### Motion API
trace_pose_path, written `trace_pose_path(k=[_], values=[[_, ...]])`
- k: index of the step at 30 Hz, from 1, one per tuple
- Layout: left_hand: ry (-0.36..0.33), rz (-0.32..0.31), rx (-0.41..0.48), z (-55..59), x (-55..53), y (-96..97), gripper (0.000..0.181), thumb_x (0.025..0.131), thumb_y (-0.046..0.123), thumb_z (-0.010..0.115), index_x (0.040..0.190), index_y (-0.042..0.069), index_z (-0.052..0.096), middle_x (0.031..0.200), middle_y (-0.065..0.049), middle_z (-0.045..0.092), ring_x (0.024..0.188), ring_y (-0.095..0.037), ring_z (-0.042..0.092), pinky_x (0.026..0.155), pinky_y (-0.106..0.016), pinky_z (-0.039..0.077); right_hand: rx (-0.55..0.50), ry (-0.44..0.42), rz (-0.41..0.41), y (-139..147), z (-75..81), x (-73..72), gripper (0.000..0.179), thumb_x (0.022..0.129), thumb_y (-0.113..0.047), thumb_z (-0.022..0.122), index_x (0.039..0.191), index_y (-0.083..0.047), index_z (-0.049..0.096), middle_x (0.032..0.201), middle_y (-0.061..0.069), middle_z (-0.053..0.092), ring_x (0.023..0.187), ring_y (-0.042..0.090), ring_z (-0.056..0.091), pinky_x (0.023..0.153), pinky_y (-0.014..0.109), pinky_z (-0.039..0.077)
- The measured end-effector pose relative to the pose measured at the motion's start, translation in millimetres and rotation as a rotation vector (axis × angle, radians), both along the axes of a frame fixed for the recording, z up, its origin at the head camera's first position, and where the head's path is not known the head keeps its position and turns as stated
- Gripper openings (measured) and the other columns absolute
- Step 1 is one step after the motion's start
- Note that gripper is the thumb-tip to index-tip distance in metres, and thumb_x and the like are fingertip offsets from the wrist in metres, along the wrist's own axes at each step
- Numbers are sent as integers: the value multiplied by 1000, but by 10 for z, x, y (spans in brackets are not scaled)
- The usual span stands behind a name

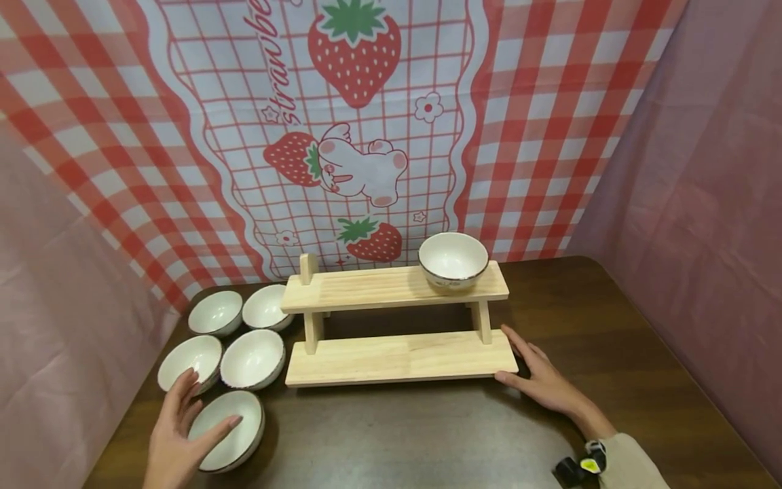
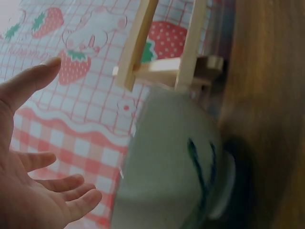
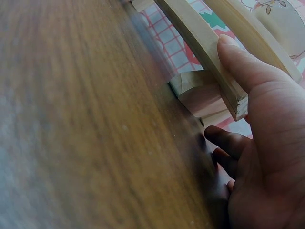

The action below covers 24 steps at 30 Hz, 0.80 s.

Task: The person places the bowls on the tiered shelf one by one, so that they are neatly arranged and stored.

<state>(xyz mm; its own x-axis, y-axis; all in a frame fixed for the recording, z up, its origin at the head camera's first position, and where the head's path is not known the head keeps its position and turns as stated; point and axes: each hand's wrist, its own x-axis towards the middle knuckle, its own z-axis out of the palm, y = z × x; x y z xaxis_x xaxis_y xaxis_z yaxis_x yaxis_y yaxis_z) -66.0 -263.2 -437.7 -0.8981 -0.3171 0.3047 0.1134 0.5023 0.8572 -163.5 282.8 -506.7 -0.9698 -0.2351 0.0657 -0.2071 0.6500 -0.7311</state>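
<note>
A two-tier wooden shelf (image 1: 400, 358) stands on the table, a white bowl with a dark rim (image 1: 453, 258) on the right of its upper board. My right hand (image 1: 546, 380) holds the lower board's right end, thumb at the front corner and fingers along the end. In the right wrist view its thumb (image 3: 243, 59) lies against the board's edge. Over the nearest white bowl (image 1: 235, 441) at the left, my left hand (image 1: 177, 431) has its fingers spread, nothing gripped. The left wrist view shows that hand apart from a pale bowl (image 2: 167, 157) with dark painted strokes.
Several more white bowls stand in pairs behind the nearest one, such as this front-left bowl (image 1: 192, 360) and this one near the shelf (image 1: 253, 360). A strawberry-print cloth (image 1: 427, 170) hangs behind the dark wooden table (image 1: 391, 441). Pink cloth (image 1: 702, 204) hangs at both sides.
</note>
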Motion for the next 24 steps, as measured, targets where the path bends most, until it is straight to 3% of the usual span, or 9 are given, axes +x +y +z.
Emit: trace_pose_path(k=[10, 17, 19, 24], values=[[-90, 42, -17, -274, 135, -191, 101, 69, -10, 82, 155, 5, 31, 140, 20, 40, 119, 21, 38, 98, 3, 31, 7, 0, -7, 2, -4, 8, 89, 90, -36, 73, 160, -18, 22, 156, 27, 38, 139, 55, 29, 98, 77, 32], [-124, 59, -25, -409, 172, -216, 100, 67, -6, 86, 153, 0, 34, 131, 27, 42, 114, 27, 37, 95, 5, 31, 15, 0, -5, 5, 8, 3, 90, 90, -37, 73, 161, -18, 21, 157, 27, 37, 139, 56, 28, 98, 77, 33], [-155, 67, -44, -429, 180, -220, 100, 66, -3, 87, 151, -1, 35, 130, 19, 46, 110, 27, 37, 90, 6, 30, 16, -4, -5, 2, 13, 2, 90, 90, -37, 73, 161, -18, 20, 157, 27, 37, 139, 56, 28, 98, 77, 32], [-236, 74, -152, -493, 214, -254, 102, 64, 9, 92, 149, 1, 37, 136, -17, 47, 98, 31, 27, 81, 6, 26, 12, 0, -1, -1, 13, 6, 89, 90, -36, 73, 161, -18, 21, 158, 26, 36, 139, 56, 27, 98, 78, 32]])
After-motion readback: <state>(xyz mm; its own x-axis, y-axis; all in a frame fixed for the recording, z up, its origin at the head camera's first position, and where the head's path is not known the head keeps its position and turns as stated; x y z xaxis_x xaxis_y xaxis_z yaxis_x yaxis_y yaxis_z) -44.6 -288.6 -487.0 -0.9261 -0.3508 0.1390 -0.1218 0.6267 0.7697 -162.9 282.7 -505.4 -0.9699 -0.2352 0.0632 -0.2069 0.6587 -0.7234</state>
